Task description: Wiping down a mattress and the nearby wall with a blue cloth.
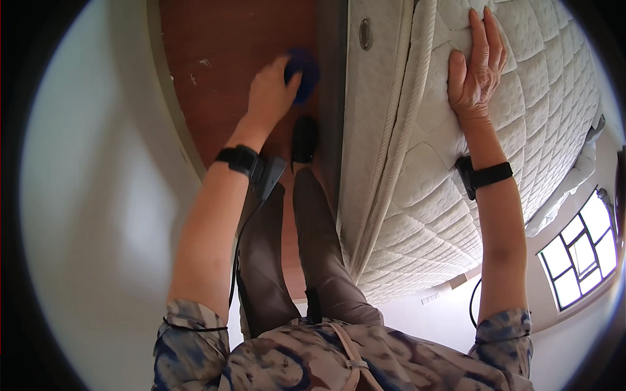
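My left hand (268, 91) is closed on a dark blue cloth (305, 70), bunched and rounded, low beside the grey bed base (330, 98). The fingertips are partly hidden by the cloth, and I cannot tell whether it touches the base. On the quilted white mattress (450, 189) to the right, my right hand (480, 77) lies flat with its fingers stretched forward and the thumb apart. A thick piped edge runs along the mattress, and a small oval vent (366, 34) sits in its side.
Reddish-brown floor (228, 39) forms a narrow strip between the bed and the pale wall (91, 195) on the left. My black shoe (304, 138) stands close to the base. A barred window (580, 254) is at the lower right. A black cable (236, 260) hangs by my left forearm.
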`<action>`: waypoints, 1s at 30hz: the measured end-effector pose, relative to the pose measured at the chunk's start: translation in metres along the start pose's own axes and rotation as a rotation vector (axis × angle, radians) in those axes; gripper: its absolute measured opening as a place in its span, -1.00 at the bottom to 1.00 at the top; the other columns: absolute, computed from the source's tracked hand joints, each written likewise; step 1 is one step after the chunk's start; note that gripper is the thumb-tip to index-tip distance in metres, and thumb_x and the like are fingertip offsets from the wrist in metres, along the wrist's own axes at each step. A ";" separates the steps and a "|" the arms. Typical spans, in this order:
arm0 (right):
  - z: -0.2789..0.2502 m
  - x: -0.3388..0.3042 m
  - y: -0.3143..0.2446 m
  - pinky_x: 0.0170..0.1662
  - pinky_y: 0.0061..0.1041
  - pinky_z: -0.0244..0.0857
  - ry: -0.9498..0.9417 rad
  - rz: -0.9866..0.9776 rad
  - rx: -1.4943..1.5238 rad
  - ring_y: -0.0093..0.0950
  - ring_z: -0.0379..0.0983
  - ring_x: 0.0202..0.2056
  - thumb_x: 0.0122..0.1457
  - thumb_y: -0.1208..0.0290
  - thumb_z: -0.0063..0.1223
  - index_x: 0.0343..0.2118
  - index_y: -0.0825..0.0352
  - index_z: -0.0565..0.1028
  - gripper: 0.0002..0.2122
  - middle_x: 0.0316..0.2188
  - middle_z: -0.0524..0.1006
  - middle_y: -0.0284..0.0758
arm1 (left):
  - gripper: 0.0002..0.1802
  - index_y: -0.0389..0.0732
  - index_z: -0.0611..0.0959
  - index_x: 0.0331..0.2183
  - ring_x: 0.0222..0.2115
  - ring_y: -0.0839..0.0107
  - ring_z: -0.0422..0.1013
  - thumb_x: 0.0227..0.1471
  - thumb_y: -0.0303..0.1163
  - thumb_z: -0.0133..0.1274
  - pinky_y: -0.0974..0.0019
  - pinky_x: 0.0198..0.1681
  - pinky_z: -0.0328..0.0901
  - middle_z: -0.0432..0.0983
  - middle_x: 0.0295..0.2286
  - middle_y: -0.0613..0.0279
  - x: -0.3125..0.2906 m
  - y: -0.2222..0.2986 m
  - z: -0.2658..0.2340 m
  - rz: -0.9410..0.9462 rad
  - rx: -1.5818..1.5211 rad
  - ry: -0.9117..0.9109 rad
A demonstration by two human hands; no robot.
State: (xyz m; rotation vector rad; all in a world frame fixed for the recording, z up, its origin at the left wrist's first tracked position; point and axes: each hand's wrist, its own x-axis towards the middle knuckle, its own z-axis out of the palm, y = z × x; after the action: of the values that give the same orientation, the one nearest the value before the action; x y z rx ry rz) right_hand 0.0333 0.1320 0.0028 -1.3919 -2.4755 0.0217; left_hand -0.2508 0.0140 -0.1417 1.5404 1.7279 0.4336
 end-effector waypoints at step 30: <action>0.013 -0.005 0.011 0.21 -0.15 -0.06 0.107 -0.036 -0.034 -0.02 0.10 0.16 0.17 0.20 -0.26 0.15 0.37 0.24 -0.49 0.16 0.19 0.02 | -0.62 -0.34 0.45 -0.15 -0.57 0.41 0.40 0.16 -0.21 -0.12 0.34 -0.58 0.28 0.46 -0.53 0.19 -0.045 0.142 -0.015 -0.480 -1.312 -0.313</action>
State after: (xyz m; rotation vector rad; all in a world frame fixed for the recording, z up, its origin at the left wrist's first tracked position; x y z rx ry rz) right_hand 0.0413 0.1354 -0.0123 -1.3252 -2.4226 -0.1004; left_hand -0.1654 0.0051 -0.0193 0.2174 1.0496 0.7864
